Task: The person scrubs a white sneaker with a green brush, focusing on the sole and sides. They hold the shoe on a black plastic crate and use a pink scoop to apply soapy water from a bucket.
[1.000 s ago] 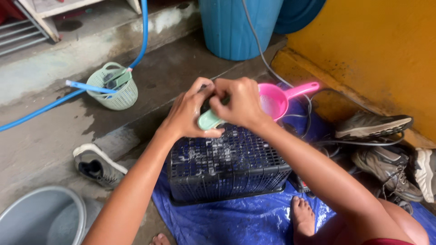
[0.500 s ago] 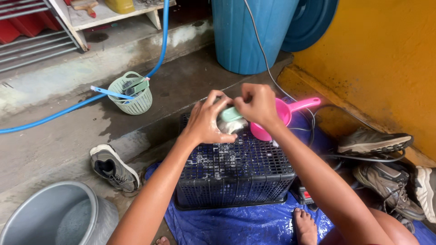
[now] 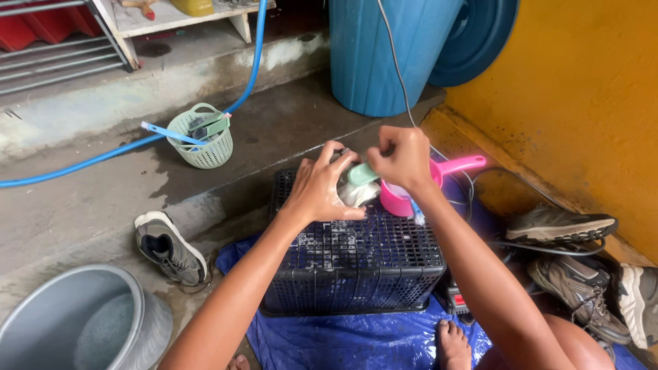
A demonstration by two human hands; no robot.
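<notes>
My left hand [image 3: 321, 190] presses a soapy grey-white shoe [image 3: 358, 194] down on the far edge of an overturned black plastic crate [image 3: 356, 270]. My right hand [image 3: 406, 157] grips a mint-green scrub brush [image 3: 361, 173] that lies against the top of the shoe. Most of the shoe is hidden under my fingers. Foam speckles the crate top in front of the hands. A pink dipper [image 3: 396, 200] sits just right of the shoe, its handle [image 3: 460, 164] pointing right.
The crate stands on a blue tarp [image 3: 322, 342]; my bare foot [image 3: 454, 342] rests on it. A grey shoe [image 3: 169, 248] and metal basin [image 3: 68, 322] lie left. Worn shoes [image 3: 569, 225] and cables sit by the yellow wall. A blue barrel [image 3: 384, 55], green basket [image 3: 203, 139] and blue hose [image 3: 96, 156] are behind.
The brush has shifted from the shoe's near left side up to its top between my hands. Both hands sit slightly lower and farther right in the view, which has tilted.
</notes>
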